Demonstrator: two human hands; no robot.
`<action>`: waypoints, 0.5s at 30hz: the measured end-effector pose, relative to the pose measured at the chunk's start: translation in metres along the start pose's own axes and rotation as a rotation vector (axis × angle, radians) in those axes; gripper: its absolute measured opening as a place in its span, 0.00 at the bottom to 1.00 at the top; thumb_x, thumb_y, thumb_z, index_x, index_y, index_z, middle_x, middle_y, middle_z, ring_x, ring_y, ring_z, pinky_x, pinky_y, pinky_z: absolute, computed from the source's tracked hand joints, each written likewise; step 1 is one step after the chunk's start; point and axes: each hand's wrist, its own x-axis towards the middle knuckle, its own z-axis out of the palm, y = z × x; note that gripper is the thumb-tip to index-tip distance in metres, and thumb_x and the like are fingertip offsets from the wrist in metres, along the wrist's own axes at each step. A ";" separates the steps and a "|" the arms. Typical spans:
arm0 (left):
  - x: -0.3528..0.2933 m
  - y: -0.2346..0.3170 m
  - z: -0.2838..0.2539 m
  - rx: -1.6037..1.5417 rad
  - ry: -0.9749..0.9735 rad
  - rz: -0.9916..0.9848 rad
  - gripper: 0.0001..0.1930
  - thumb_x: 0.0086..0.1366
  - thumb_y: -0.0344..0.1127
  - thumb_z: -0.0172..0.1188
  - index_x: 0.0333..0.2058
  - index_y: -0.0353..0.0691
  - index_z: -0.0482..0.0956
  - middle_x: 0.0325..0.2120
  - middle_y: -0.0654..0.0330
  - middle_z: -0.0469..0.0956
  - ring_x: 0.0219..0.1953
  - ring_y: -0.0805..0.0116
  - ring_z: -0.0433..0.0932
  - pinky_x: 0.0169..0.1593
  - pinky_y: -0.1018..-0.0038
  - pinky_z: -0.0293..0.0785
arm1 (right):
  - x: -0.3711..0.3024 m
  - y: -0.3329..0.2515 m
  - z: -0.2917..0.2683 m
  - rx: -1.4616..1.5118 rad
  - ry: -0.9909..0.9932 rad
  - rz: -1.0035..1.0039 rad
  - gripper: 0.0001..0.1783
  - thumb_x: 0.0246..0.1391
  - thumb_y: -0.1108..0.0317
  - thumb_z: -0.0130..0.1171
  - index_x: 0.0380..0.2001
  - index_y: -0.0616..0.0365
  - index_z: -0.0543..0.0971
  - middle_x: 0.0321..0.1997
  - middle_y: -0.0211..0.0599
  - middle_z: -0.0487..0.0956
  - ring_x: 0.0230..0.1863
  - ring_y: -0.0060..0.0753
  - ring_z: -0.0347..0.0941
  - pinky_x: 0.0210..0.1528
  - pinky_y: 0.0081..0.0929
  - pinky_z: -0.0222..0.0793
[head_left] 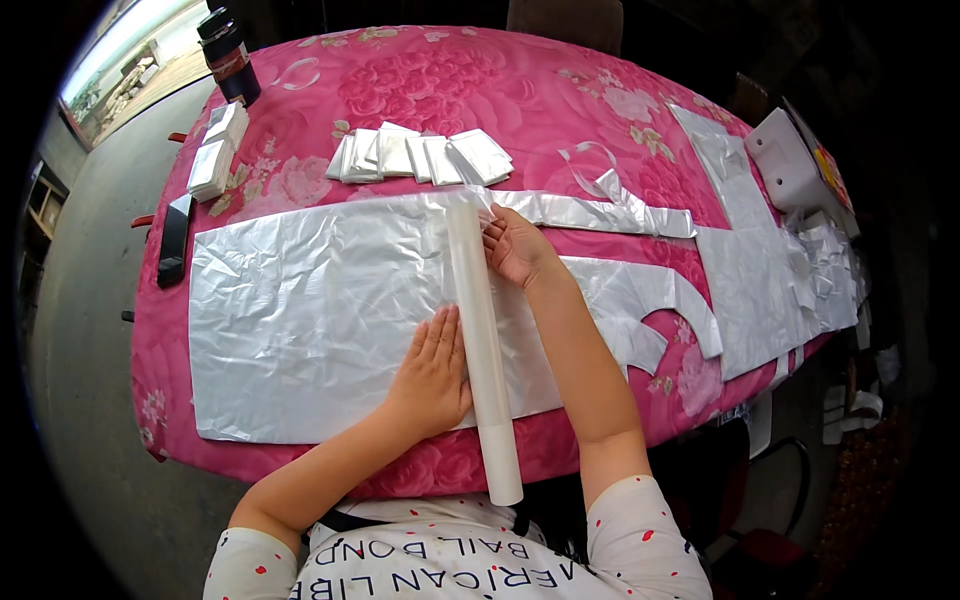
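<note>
A thin clear-white plastic apron (pixel 300 320) lies spread flat, its cut-out neck end to the right. Across its middle rests a long whitish tube (pixel 482 350), its near end sticking out past the table edge toward me. My left hand (pixel 432 375) lies flat on the film just left of the tube, fingers stretched together and tips close to it. Beside the tube's far end, my right hand (pixel 515 248) has its fingers curled, pinching the upper edge of the film. A narrow folded strip of the film (pixel 600 212) runs right from there.
Small folded plastic packets (pixel 420 157) lie in a row beyond the apron. At the left stand a packet stack (pixel 217 152), a phone (pixel 175 240) and a dark bottle (pixel 229 58). More plastic aprons (pixel 755 290) and a white box (pixel 790 160) sit right, on a pink floral tablecloth (pixel 420 85).
</note>
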 end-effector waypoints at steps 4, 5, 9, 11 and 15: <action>-0.001 -0.001 -0.001 0.006 0.004 0.001 0.34 0.55 0.41 0.43 0.56 0.20 0.54 0.60 0.36 0.51 0.64 0.45 0.47 0.65 0.56 0.39 | 0.017 -0.003 -0.013 0.397 0.023 -0.175 0.13 0.55 0.67 0.50 0.41 0.65 0.71 0.44 0.42 0.76 0.45 0.38 0.73 0.49 0.35 0.70; -0.002 -0.001 -0.001 0.002 0.010 -0.004 0.34 0.55 0.41 0.43 0.56 0.20 0.54 0.60 0.36 0.51 0.64 0.45 0.47 0.65 0.56 0.39 | 0.017 -0.011 -0.018 0.449 0.057 -0.240 0.13 0.55 0.67 0.50 0.40 0.65 0.72 0.43 0.42 0.77 0.44 0.39 0.74 0.50 0.36 0.69; -0.001 0.000 0.000 0.001 0.009 0.015 0.34 0.56 0.43 0.42 0.56 0.20 0.54 0.60 0.37 0.51 0.64 0.45 0.47 0.65 0.56 0.39 | 0.022 -0.079 -0.097 0.555 -0.033 -0.515 0.12 0.58 0.67 0.45 0.41 0.60 0.73 0.43 0.40 0.77 0.46 0.39 0.74 0.49 0.40 0.70; -0.002 0.000 0.000 0.012 0.003 0.014 0.35 0.56 0.43 0.41 0.57 0.20 0.54 0.60 0.38 0.51 0.65 0.46 0.46 0.65 0.56 0.39 | 0.002 -0.114 -0.107 0.532 0.027 -0.630 0.13 0.60 0.66 0.42 0.42 0.59 0.73 0.44 0.40 0.78 0.48 0.38 0.73 0.50 0.39 0.69; -0.001 -0.001 0.004 0.000 0.018 0.007 0.35 0.56 0.43 0.41 0.57 0.21 0.53 0.60 0.38 0.51 0.65 0.46 0.46 0.66 0.56 0.39 | -0.042 -0.142 -0.046 0.317 -0.127 -0.745 0.16 0.62 0.65 0.39 0.46 0.59 0.72 0.47 0.39 0.77 0.54 0.36 0.69 0.55 0.34 0.65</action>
